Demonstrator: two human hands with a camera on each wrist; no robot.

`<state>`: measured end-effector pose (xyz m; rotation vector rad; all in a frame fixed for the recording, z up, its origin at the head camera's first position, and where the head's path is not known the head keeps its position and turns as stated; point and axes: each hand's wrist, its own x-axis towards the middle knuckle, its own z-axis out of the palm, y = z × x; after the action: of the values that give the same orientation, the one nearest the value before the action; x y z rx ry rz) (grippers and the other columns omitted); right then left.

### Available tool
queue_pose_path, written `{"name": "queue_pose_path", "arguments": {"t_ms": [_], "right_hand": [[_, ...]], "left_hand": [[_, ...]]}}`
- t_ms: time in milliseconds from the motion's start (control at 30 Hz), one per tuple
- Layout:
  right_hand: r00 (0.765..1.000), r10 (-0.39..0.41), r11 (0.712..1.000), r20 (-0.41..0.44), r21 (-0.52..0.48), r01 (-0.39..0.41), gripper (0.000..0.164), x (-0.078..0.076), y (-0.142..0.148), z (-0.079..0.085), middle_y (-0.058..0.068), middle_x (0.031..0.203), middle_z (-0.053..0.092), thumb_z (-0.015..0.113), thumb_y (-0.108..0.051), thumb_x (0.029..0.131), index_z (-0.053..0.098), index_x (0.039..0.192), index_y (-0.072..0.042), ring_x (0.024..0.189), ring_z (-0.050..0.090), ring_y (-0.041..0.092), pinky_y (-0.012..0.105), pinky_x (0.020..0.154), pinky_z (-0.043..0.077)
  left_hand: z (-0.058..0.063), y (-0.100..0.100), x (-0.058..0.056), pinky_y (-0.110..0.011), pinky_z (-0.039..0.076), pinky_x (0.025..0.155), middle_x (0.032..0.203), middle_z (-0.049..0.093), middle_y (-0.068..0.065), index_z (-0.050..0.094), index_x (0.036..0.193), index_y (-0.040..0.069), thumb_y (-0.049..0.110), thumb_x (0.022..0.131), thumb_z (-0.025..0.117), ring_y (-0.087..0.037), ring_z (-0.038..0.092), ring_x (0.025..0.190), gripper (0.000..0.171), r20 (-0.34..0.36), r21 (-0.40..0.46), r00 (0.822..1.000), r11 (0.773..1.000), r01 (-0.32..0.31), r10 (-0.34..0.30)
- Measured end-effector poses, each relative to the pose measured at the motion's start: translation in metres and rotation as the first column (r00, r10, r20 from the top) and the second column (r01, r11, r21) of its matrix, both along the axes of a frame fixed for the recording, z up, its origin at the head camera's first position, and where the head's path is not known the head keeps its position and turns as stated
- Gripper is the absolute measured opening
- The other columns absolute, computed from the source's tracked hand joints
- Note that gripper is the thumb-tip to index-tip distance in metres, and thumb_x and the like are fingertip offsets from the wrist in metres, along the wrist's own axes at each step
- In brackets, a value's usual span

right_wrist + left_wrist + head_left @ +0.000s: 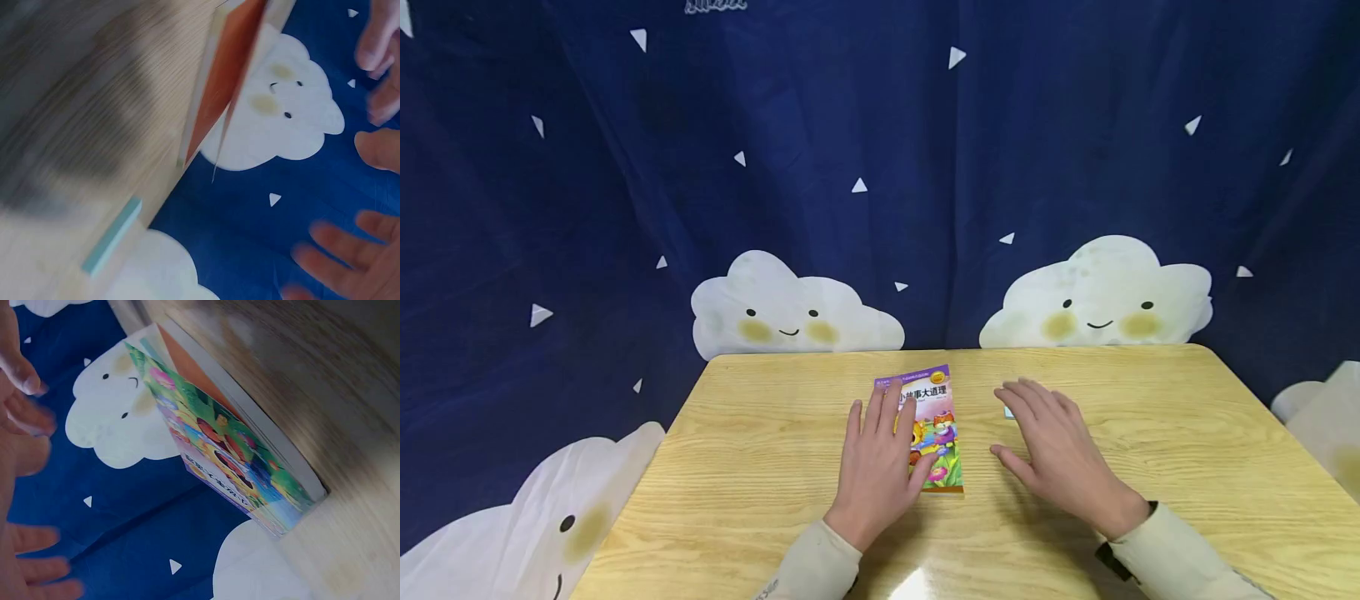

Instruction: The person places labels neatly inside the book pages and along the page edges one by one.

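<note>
The left grip (880, 471), a bare hand with fingers extended, holds nothing; it hovers over the left part of the children's storybook (937, 433), its back uppermost and its thumb crossing the cover's lower half. The right grip (1063, 458), likewise unfurled and without a hold, hangs to the book's right, its thumb pointing toward it, its fingertips partly hiding a light-blue block (112, 236).

The book lies on the wooden table (760, 467), its top just inside the table's far edge, and its front cover (212, 437) stands lifted from the pages. Wood stretches left and right of it, wider on the right.

From the book's near side, both forearms slant inward in pale sleeves (820, 567). Beyond the book hangs a dark-blue curtain (865, 125) printed with smiling clouds.
</note>
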<state>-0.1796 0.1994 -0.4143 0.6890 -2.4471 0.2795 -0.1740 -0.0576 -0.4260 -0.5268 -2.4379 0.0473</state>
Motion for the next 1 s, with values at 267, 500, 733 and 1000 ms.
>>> {"name": "queue_pose_path", "arguments": {"t_ms": [267, 500, 733, 1000], "right_hand": [[0.996, 0.084, 0.993, 0.008, -0.086, -0.083, 0.037, 0.005, -0.007, 0.0, 0.001, 0.102, 0.071, 0.083, -0.022, 0.075, 0.067, 0.105, -0.01, 0.095, 0.069, 0.019, 0.039, 0.077, 0.059], [0.995, 0.077, 0.994, 0.063, -0.085, -0.071, 0.033, 0.005, -0.008, 0.002, -0.001, 0.103, 0.071, 0.081, -0.023, 0.078, 0.068, 0.106, -0.011, 0.089, 0.07, 0.015, 0.035, 0.073, 0.059], [0.981, 0.082, 0.993, 0.178, -0.098, -0.066, 0.033, 0.005, -0.01, 0.002, -0.001, 0.108, 0.071, 0.079, -0.022, 0.083, 0.067, 0.111, -0.011, 0.083, 0.069, 0.011, 0.03, 0.07, 0.057], [0.91, 0.158, 0.97, 0.383, -0.233, -0.071, 0.027, -0.001, -0.007, 0.001, 0.001, 0.11, 0.071, 0.074, -0.02, 0.088, 0.066, 0.112, -0.013, 0.086, 0.069, 0.014, 0.026, 0.069, 0.055]], "left_hand": [[-0.001, -0.003, 0.003, -0.037, 0.052, 0.086, 0.114, 0.066, -0.002, 0.068, 0.105, 0.014, 0.044, 0.087, 0.068, -0.022, 0.061, 0.106, 0.034, -0.051, 0.009, 0.996, 0.997, 0.078, -0.078], [-0.003, -0.005, 0.003, -0.037, 0.054, 0.083, 0.116, 0.067, -0.003, 0.068, 0.112, 0.012, 0.04, 0.087, 0.069, -0.022, 0.064, 0.101, 0.037, 0.006, 0.07, 0.998, 0.995, 0.066, -0.067], [0.004, -0.006, -0.003, -0.035, 0.055, 0.071, 0.096, 0.067, -0.003, 0.07, 0.106, 0.009, 0.039, 0.089, 0.069, -0.02, 0.062, 0.081, 0.035, 0.086, 0.164, 0.993, 0.984, 0.067, -0.082], [0.003, -0.01, -0.017, -0.036, 0.054, 0.065, 0.088, 0.069, -0.004, 0.072, 0.095, 0.009, 0.035, 0.087, 0.07, -0.021, 0.062, 0.072, 0.027, 0.075, 0.217, 0.994, 0.975, 0.055, -0.073]]}}
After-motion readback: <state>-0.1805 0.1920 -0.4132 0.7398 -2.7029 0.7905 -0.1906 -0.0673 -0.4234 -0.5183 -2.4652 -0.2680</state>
